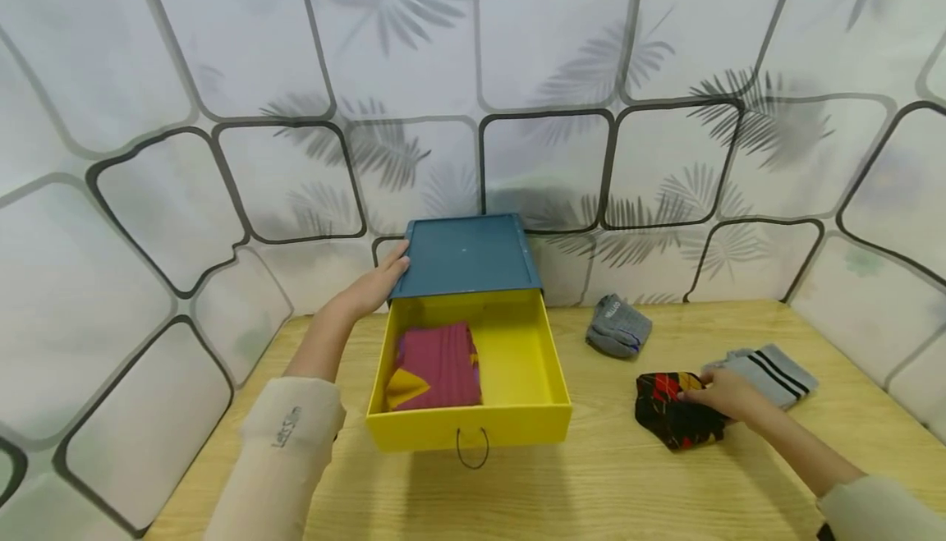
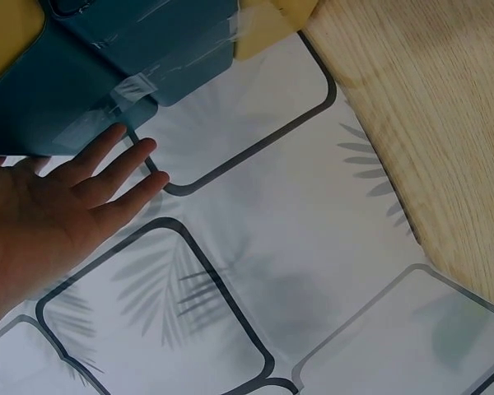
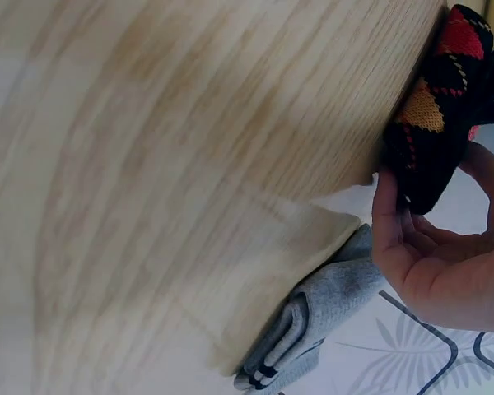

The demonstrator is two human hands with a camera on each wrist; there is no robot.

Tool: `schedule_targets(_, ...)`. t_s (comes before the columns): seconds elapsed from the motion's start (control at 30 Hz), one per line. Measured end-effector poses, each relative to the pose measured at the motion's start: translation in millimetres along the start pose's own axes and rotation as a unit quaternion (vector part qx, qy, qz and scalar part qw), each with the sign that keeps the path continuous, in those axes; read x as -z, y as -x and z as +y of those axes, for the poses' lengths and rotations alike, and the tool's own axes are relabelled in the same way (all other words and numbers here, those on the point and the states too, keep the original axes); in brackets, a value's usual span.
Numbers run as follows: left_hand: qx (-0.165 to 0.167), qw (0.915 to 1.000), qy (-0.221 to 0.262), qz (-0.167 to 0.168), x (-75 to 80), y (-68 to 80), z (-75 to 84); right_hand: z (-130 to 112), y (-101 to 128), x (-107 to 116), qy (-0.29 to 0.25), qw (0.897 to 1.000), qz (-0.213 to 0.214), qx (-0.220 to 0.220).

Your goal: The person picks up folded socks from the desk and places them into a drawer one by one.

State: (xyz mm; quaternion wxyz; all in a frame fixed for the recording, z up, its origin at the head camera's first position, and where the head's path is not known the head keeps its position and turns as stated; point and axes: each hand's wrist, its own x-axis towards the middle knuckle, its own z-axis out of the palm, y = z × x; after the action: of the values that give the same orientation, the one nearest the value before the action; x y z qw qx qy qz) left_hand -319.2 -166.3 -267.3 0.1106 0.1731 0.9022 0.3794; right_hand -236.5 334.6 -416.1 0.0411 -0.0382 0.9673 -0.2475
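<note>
At the back of the wooden worktop (image 1: 591, 475), against the patterned wall (image 1: 296, 73), stands a small blue cabinet (image 1: 464, 255) with its yellow drawer (image 1: 517, 422) pulled out toward the person. The left hand (image 1: 377, 282) rests flat against the cabinet's left side, fingers straight and spread, as the left wrist view also shows (image 2: 58, 214); it grips nothing. Inside the drawer, a folded maroon garment with a yellow patch (image 1: 436, 367) fills the left half and lies against the left wall, while the right half shows bare yellow floor. A thin wire pull (image 1: 471, 447) hangs from the drawer's front edge.

To the right of the drawer, a strip of bare wood separates it from a folded black sock with red and yellow diamonds (image 1: 676, 414). The right hand (image 1: 727, 397) lies on this sock's right edge, thumb and fingers curled round the fabric and pinching it, seen close in the right wrist view (image 3: 432, 132). Just behind the hand, touching or nearly touching the black sock, lies a grey sock with dark stripes (image 1: 772, 373), close to the worktop's right edge. A rolled grey sock (image 1: 617, 326) sits apart, nearer the wall, between the cabinet and the striped one. Bare wood runs wide along the front edge below the drawer and both hands.
</note>
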Motion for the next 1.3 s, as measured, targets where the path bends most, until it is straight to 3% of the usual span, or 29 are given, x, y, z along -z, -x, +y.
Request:
schedule_targets(0.27,0.002,1.0,0.001,0.004,1.2,-0.4,0.1,-1,-2,-3,-0.074,0.997,-0.009,-0.029)
schedule_targets(0.47,0.003,1.0,0.0,0.005,0.1,-1.7,1.0,-3,-1,-1,-0.169,0.981,-0.043,-0.087)
schedule_targets(0.63,0.001,1.0,0.003,0.003,-0.4,-2.2,0.5,-9,2,4,-0.189,0.977,-0.063,-0.078)
schedule_targets(0.73,0.002,1.0,0.004,0.002,-0.6,-1.6,1.0,-12,4,6,-0.259,0.96,-0.084,-0.069)
schedule_targets(0.9,0.001,1.0,0.004,0.002,-0.4,-2.0,1.1,-12,9,5,-0.384,0.913,-0.134,-0.046)
schedule_targets(1.0,-0.001,1.0,0.007,0.002,-0.2,-1.8,1.3,-11,11,4,-0.407,0.902,-0.136,-0.04)
schedule_targets(1.1,-0.001,1.0,0.007,0.003,0.1,-1.3,1.6,-9,11,5,-0.414,0.9,-0.133,-0.02)
schedule_targets(1.3,0.003,1.0,0.006,0.001,0.3,-0.5,1.4,-4,13,6,-0.398,0.908,-0.13,-0.007)
